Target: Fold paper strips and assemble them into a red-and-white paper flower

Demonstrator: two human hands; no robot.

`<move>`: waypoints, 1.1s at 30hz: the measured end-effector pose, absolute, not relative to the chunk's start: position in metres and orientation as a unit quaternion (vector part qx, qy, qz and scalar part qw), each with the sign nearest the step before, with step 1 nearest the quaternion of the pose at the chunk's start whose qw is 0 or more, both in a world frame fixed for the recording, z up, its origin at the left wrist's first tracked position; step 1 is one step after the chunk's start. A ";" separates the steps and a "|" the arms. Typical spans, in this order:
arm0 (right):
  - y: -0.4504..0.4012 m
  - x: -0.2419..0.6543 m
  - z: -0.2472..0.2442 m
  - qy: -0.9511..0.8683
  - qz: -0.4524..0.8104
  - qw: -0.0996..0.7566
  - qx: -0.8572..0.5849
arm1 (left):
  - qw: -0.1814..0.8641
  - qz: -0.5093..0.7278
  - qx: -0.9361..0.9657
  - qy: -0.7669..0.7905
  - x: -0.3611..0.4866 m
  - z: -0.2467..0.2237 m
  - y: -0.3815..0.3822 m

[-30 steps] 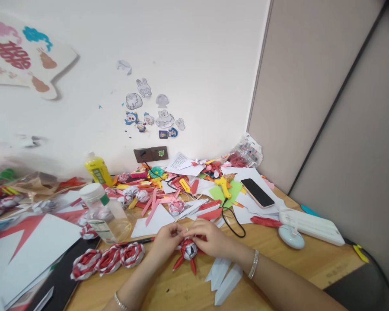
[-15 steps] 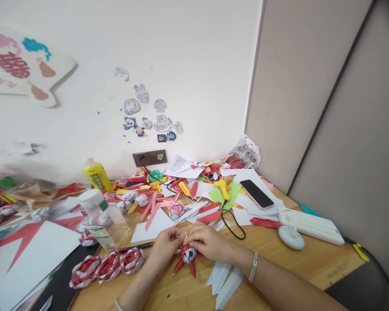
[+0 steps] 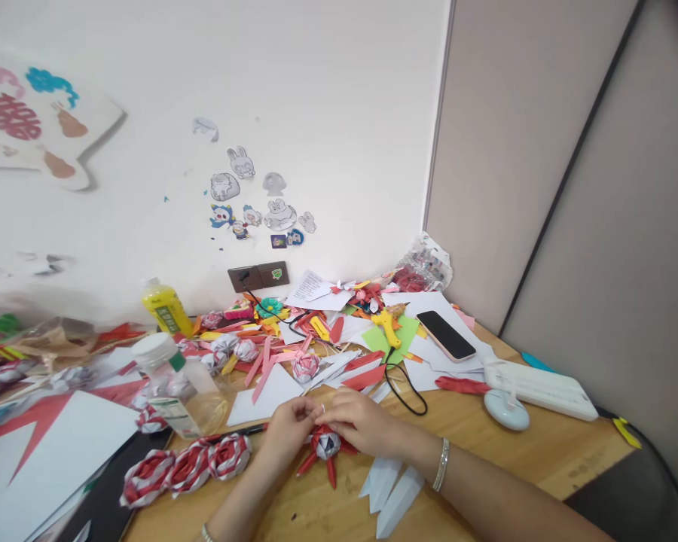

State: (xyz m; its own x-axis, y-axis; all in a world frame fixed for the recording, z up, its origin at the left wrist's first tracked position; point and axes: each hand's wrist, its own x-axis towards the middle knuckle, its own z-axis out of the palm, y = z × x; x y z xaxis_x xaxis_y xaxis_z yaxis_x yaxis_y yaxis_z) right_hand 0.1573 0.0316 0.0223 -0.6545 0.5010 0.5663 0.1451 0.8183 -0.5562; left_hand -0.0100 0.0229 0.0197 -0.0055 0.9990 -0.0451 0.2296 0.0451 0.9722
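Near the table's front, a paper flower (image 3: 327,446) with a white-and-dark rolled centre and pointed red petals is between my hands. My left hand (image 3: 291,427) pinches at its far edge, thumb and fingers closed. From the other side my right hand (image 3: 362,423) closes its fingers on the same far edge, close to the left fingertips. A small white bit shows between the fingertips; what it belongs to is hidden. Folded white paper petals (image 3: 394,493) lie under and beside my right wrist. Red-and-white twisted paper roses (image 3: 187,465) stand in a row left of my left hand.
A clear plastic jar (image 3: 172,384) and a yellow bottle (image 3: 168,307) stand at the left. Behind the hands lie paper scraps, a yellow glue gun (image 3: 386,328) with a black cord, and a phone (image 3: 446,336). At right are a white power strip (image 3: 542,388) and a pale blue mouse (image 3: 506,410).
The flower has tilted slightly and shifted a little left between the fingers. Both hands stay in nearly the same grip. The view has turned slightly to the right.
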 end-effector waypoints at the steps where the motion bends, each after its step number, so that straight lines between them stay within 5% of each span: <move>1: 0.032 0.158 0.023 -0.869 0.251 0.376 -0.203 | 0.448 0.431 0.541 0.566 -0.010 0.020 0.023; 7: 0.048 0.168 0.019 -0.686 0.366 0.493 -0.390 | 0.422 0.482 0.517 0.568 -0.009 0.029 0.020; 13: 0.054 0.163 0.010 -0.636 0.522 0.450 -0.349 | 0.462 0.499 0.498 0.538 -0.002 0.033 0.016; 19: 0.045 0.160 0.019 -0.642 0.520 0.446 -0.344 | 0.553 0.484 0.478 0.482 0.000 0.019 0.018; 33: 0.029 0.158 0.038 -0.725 0.324 0.514 -0.325 | 0.332 0.498 0.598 0.533 0.004 0.043 -0.001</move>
State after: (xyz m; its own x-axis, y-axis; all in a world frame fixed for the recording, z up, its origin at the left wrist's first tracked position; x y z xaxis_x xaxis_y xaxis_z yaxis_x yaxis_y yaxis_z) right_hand 0.1576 0.0289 0.0379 -0.2600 0.8041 0.5346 0.1376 0.5788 -0.8038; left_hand 0.0038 -0.0006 0.0429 -0.0645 0.9683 0.2413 0.3073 -0.2108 0.9280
